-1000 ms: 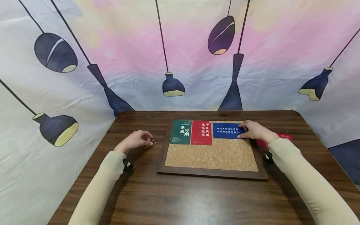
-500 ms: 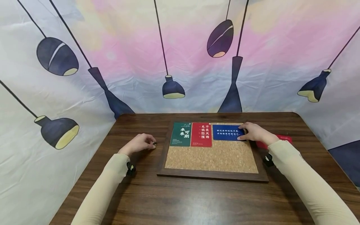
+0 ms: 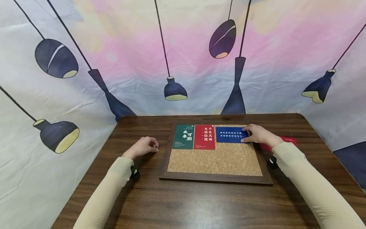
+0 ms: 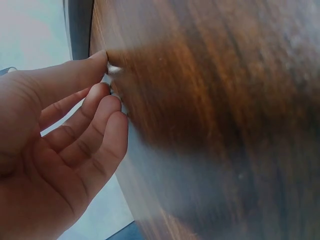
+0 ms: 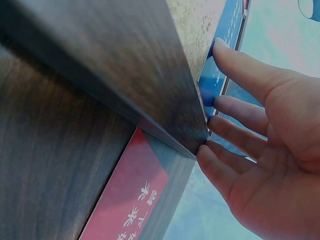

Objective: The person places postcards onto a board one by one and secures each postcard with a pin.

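A framed cork board (image 3: pixel 214 162) lies on the wooden table. Along its far side are a green card (image 3: pixel 178 140), a red card (image 3: pixel 204 141) and a sideways blue card (image 3: pixel 226 139), all with white lettering. My right hand (image 3: pixel 258 134) rests on the blue card's right end, thumb and fingertips spread and pressing it. Left of the board, my left hand (image 3: pixel 142 147) is low over the table. Its thumb and index fingertip pinch a small shiny thumbtack (image 4: pixel 114 69), mostly hidden by the fingers.
Another red card (image 5: pixel 127 195) lies on the table beside the board's right frame, partly behind my right hand in the head view. Small whitish tack heads show at the top right corners of the green and red cards. A lamp-patterned cloth (image 3: pixel 197 70) hangs behind the table.
My left hand has moved slightly right, and its thumb and index finger have closed on a thumbtack from the small shiny things at its fingertips. The right hand stays on the blue card.
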{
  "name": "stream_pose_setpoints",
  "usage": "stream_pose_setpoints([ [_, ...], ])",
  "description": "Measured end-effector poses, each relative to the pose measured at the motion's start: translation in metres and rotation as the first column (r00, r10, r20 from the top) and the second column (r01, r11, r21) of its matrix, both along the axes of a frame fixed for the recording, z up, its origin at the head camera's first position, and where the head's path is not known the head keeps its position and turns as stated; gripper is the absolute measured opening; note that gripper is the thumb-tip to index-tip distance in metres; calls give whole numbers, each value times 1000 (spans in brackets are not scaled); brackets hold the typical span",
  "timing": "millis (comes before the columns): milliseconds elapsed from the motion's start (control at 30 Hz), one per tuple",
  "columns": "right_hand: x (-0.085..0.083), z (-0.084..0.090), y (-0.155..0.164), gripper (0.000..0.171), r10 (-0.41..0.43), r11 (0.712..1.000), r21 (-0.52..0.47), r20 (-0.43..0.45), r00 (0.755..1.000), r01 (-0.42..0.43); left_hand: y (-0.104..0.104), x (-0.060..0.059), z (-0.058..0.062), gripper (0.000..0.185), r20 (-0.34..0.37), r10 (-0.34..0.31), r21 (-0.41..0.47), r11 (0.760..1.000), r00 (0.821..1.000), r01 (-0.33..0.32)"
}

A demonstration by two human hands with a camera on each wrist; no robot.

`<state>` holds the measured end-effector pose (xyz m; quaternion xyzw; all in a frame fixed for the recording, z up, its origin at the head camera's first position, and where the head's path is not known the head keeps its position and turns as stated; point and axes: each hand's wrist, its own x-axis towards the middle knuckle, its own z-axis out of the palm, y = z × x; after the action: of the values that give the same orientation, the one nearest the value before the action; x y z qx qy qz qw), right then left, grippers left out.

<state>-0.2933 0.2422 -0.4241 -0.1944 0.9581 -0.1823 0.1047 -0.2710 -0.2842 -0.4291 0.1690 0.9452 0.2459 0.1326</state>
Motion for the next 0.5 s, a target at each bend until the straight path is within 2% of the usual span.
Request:
stream_pose_setpoints([
  [500,1,1,1,63,1,1000,-4,5,1000,-1,0,1,-1,5,1,-2,-18,1000,1000,2],
])
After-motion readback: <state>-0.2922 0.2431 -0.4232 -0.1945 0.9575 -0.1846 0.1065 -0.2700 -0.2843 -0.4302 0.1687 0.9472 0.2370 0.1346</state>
